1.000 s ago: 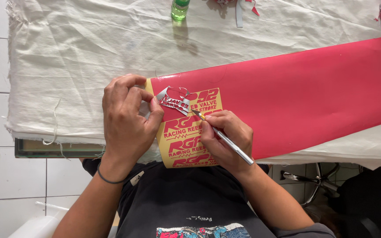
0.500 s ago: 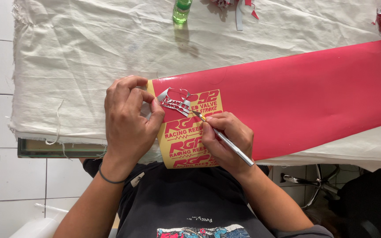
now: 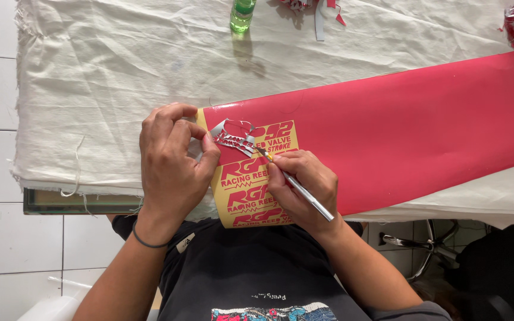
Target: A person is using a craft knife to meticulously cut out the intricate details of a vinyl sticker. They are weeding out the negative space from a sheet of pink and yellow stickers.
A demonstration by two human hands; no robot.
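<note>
Red vinyl sheet (image 3: pixel 400 125), on a cloth-covered table (image 3: pixel 102 77); its near-left corner is weeded to yellow backing (image 3: pixel 233 199). Left hand (image 3: pixel 171 163), fingers curled, presses that corner and pinches a lifted silver-red scrap (image 3: pixel 230 138). Right hand (image 3: pixel 301 184) closed, pen-style, round a slim craft knife (image 3: pixel 295 184), tip at the lettering. Best handling, by judgement: shallow blade angle, steady tension on the scrap.

Left hand (image 3: pixel 171 163) palm down, fingers curled, right hand (image 3: pixel 301 187) in pen grip, forearms bare
</note>
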